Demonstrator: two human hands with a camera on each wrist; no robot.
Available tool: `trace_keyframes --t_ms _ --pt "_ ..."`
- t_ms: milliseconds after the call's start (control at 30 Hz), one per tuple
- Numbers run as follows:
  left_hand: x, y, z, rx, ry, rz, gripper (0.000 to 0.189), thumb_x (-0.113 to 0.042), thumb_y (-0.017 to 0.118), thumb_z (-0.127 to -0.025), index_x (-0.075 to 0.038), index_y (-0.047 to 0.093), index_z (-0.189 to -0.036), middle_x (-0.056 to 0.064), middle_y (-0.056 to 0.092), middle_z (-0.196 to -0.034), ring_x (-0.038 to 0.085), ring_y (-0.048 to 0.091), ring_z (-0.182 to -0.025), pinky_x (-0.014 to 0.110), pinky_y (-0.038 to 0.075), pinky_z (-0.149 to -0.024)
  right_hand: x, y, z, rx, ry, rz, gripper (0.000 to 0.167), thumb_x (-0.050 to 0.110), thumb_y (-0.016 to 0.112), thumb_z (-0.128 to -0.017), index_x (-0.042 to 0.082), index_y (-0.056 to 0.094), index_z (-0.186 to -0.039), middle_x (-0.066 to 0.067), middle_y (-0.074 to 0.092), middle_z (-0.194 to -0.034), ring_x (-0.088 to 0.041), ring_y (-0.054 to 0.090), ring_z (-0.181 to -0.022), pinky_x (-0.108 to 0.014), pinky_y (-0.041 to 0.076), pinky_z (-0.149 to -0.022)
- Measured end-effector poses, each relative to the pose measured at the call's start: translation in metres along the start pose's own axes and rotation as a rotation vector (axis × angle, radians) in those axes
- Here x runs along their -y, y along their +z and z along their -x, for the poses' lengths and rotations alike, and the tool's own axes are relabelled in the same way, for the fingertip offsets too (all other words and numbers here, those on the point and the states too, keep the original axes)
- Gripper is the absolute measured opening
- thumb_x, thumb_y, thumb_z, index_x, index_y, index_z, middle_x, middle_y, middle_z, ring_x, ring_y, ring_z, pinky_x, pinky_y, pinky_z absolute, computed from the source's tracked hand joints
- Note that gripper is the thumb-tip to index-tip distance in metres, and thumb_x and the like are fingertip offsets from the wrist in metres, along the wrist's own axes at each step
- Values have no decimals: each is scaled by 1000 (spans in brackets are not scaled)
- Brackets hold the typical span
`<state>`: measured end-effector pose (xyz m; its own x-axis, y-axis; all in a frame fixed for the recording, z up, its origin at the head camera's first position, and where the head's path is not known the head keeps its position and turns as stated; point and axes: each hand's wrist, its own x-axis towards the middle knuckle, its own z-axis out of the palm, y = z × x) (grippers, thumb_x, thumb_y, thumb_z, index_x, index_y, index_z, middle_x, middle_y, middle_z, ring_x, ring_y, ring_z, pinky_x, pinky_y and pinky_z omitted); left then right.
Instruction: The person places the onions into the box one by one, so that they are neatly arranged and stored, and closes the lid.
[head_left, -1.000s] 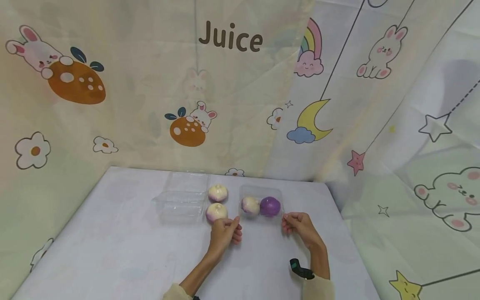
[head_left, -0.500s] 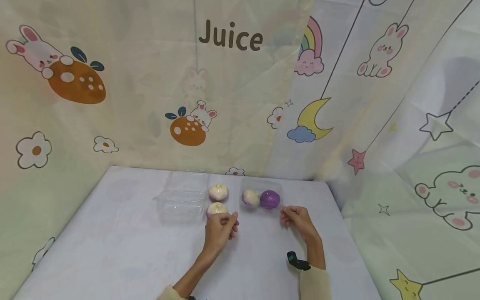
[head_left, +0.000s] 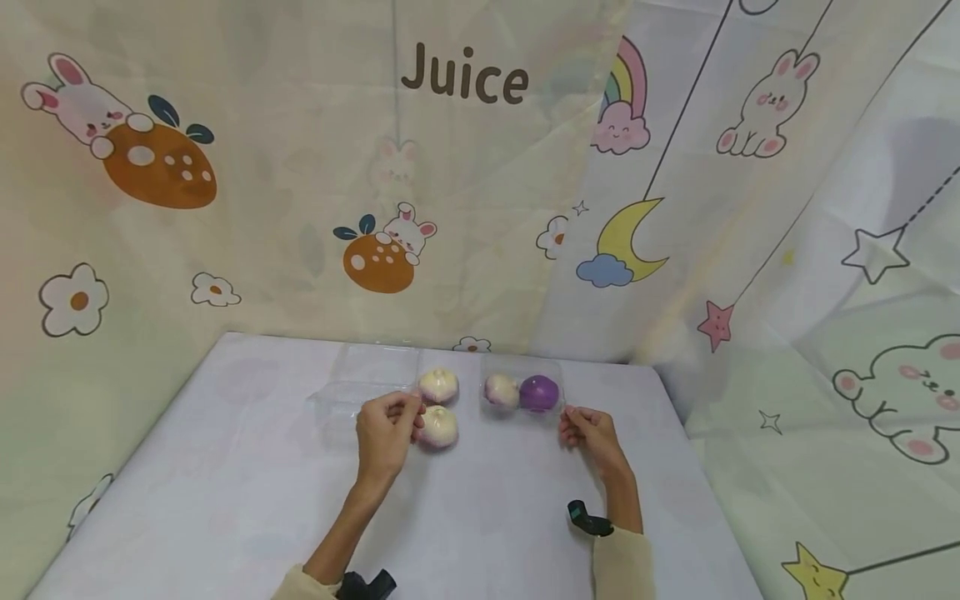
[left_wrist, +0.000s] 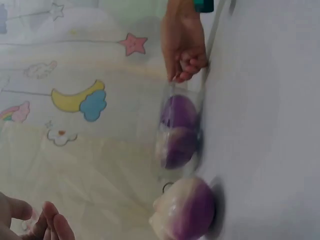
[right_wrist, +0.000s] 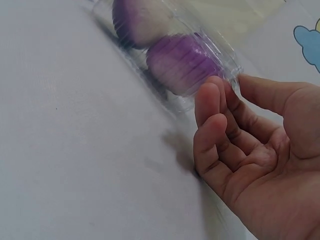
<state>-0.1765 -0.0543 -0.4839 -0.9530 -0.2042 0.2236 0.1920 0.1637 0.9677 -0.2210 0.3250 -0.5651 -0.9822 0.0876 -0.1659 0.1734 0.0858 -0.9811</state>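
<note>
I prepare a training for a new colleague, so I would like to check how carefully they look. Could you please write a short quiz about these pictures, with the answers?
1. What does the right hand pinch?
A: a loose bulb
B: the clear box on the right
C: the left sleeve
2. True or false: in the head view, both loose bulbs lie to the right of that box.
3. Fill in: in the head view, that box holds a pale-topped bulb and, to its right, a ____ bulb.

Key:
1: B.
2: False; the front loose bulb and the back loose bulb lie to its left.
3: purple.
</note>
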Motion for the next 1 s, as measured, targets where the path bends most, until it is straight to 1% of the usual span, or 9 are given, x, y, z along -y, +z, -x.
trace_keyframes --t_ms 100,167,300,367,400,567,700,867,1000 --pt "-2 -21 -12 -103 31 -66 36 -16 68 -108 1 76 -77 13 72 -64 11 64 -46 19 56 -44 -1 0 -1 -19 11 -5 41 26 64 -113 -15 69 -116 0 75 -83 -10 69 -73 -19 60 -63" --pt "0 -35 -21 -184 58 -163 38 -19 68 -108 0 77 -76 13 72 -63 9 61 -46 20 53 -45 -1 0 -1 -31 18 -14 41 26 65 -112 -15 69 -116 0 75 -83 -11 69 -73 -19 60 -63" --pt "12 -62 -36 -393 92 -410 40 -22 67 -105 1 75 -74 15 70 -61 19 58 -47 29 40 -50 1 3 -1 -40 19 -31 43 28 65 -112 -15 69 -116 1 75 -82 -10 69 -72 -18 60 -63" --pt "21 -73 -42 -467 84 -496 42 -24 67 -104 1 73 -72 16 69 -60 25 56 -48 30 35 -50 2 5 0 -43 18 -39 43 28 65 -112 -14 70 -116 1 74 -82 -10 69 -71 -18 59 -62" --pt "25 -78 -44 -485 73 -516 42 -25 67 -104 1 71 -71 17 68 -60 27 56 -48 30 34 -48 3 6 0 -46 19 -45 43 28 65 -112 -14 70 -116 1 74 -82 -10 69 -71 -18 59 -61" --pt "39 -100 -49 -488 5 -544 44 -27 68 -101 -1 63 -65 17 64 -58 27 52 -48 29 32 -46 2 10 -2 -37 33 -56 42 27 64 -112 -14 70 -114 1 73 -81 -10 68 -70 -18 57 -60" --pt "43 -110 -48 -476 -34 -563 38 -27 68 -100 1 62 -76 23 65 -68 34 55 -56 36 36 -52 0 10 -4 -28 27 -44 43 29 64 -113 -14 69 -114 0 73 -82 -10 68 -70 -18 57 -60" --pt "50 -121 -48 -402 -126 -600 36 -30 66 -100 5 69 -95 32 73 -88 42 64 -68 46 44 -57 -1 10 -5 -28 26 -43 44 28 64 -113 -16 68 -115 0 74 -82 -10 68 -71 -18 57 -59" --pt "55 -128 -47 -322 -170 -563 41 -31 65 -102 8 76 -97 29 76 -83 38 66 -65 39 44 -55 -2 10 -5 -31 33 -56 44 28 65 -112 -15 68 -115 0 74 -83 -10 68 -71 -18 58 -60"
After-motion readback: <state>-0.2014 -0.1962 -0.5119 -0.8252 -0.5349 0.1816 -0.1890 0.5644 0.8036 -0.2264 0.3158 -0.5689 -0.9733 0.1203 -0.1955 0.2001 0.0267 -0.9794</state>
